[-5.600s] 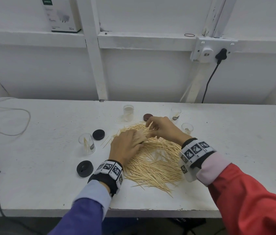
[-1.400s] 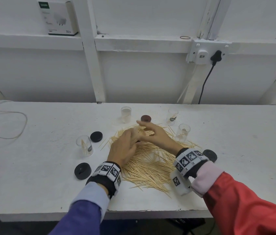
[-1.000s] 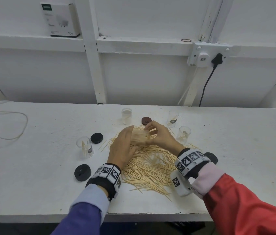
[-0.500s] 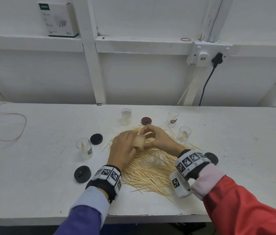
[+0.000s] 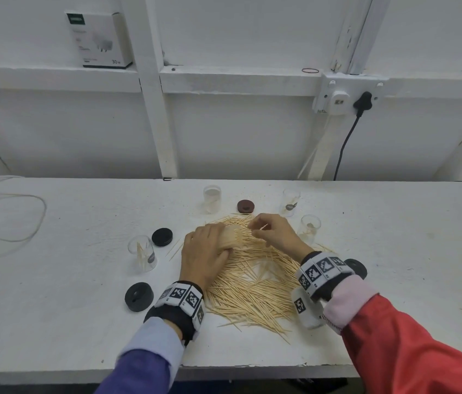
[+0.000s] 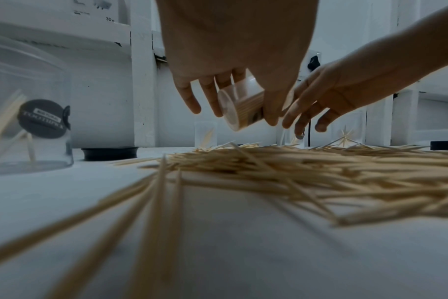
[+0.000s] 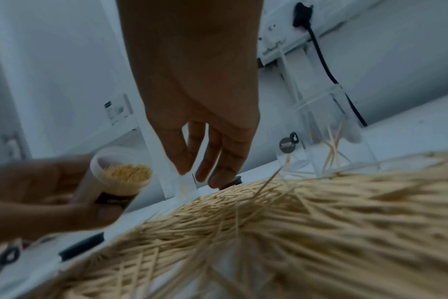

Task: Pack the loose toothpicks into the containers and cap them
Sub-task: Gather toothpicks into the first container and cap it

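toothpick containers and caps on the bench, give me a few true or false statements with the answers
1. The left hand holds a container packed with toothpicks. True.
2. That container is already capped. False: its mouth is open and the toothpick ends show.
3. A brown cap lies on the table beyond the toothpick pile. True.
4. The right hand grips a black cap. False: its fingers sit near the container's mouth and hold no cap.
5. The clear container left of the pile is full. False: it holds only a few toothpicks.
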Demonstrator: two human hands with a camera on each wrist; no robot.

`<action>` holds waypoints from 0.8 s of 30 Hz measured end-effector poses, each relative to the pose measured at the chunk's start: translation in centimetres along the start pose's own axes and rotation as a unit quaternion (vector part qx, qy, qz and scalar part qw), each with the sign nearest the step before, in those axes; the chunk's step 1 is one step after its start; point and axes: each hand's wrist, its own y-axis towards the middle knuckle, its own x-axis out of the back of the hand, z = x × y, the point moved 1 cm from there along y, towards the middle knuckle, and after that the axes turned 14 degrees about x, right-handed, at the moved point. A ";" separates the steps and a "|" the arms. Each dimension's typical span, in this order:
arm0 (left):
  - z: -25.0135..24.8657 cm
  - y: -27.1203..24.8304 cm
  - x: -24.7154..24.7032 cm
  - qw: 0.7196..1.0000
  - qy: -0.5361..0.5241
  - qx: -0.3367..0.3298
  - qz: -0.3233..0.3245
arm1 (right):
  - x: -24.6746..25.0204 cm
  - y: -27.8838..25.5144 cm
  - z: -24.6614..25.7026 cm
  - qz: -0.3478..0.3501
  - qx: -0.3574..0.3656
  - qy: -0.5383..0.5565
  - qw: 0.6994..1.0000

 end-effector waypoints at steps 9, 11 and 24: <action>0.2 0.1 -0.2 0.999 0.020 0.010 0.026 | -0.7 -1.0 -1.1 0.193 0.061 -0.289 0.936; 0.2 0.1 -0.3 0.999 0.022 0.008 0.029 | -0.9 -1.2 -1.6 0.184 0.069 -0.298 0.934; 0.3 0.0 -0.4 0.999 0.022 0.018 0.043 | -1.1 -2.0 -2.1 0.138 0.129 -0.362 0.913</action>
